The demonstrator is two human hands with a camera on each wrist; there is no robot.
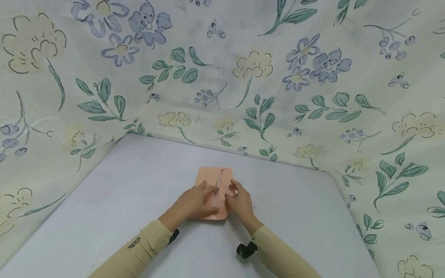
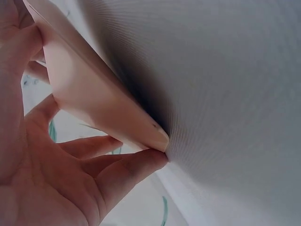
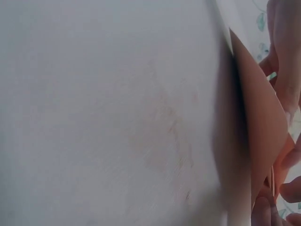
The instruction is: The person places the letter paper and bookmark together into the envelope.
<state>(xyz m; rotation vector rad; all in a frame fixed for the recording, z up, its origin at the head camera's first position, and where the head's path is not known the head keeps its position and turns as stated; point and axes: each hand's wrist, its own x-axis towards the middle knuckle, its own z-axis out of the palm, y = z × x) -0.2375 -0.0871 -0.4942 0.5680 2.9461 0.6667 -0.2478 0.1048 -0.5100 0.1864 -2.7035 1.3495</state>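
A peach-coloured sheet of folded paper (image 1: 208,173) lies on the white table, its two side flaps meeting near the middle and a narrow white strip showing between them. My left hand (image 1: 194,201) rests across its left part, thumb and fingers spread. In the left wrist view that thumb touches a corner of the paper (image 2: 80,80), and the fingertips press along its face. At the right edge my right hand (image 1: 241,200) pinches the paper with curled fingers. In the right wrist view the near side of the paper (image 3: 263,108) bulges up off the table, its layers parted near the fingers.
The white table (image 1: 295,216) stretches around the paper on all sides. Floral-patterned cloth (image 1: 222,77) hangs behind it and along both sides. Black wrist devices (image 1: 246,250) sit under the sleeves. Faint smudges (image 3: 169,127) mark the tabletop.
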